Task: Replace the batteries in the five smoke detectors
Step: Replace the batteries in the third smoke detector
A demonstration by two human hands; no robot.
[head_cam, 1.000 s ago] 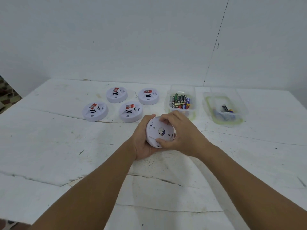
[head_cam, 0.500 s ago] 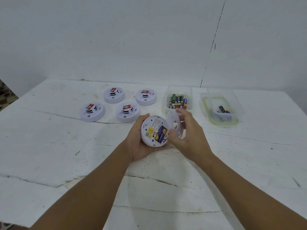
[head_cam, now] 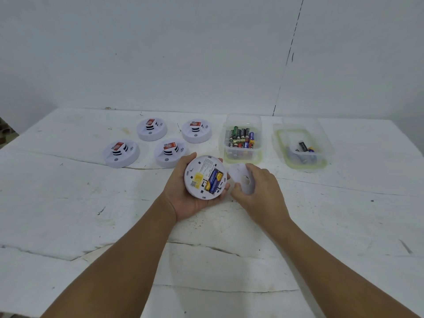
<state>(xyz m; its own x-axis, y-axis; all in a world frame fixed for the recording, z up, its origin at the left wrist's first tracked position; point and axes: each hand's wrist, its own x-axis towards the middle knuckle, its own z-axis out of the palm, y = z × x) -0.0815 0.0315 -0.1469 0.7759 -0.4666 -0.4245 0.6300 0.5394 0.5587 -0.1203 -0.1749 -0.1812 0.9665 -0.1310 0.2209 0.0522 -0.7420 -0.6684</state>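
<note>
Fingers of the left hand cupped the round white smoke detector, partly hidden; right hand pinched its blurred white cover at frame centre.

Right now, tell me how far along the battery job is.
Done: cover off, in the right hand. In hand: open detector held by the left hand, batteries still inside. Left: swapping those, plus four closed detectors on the table.
</note>
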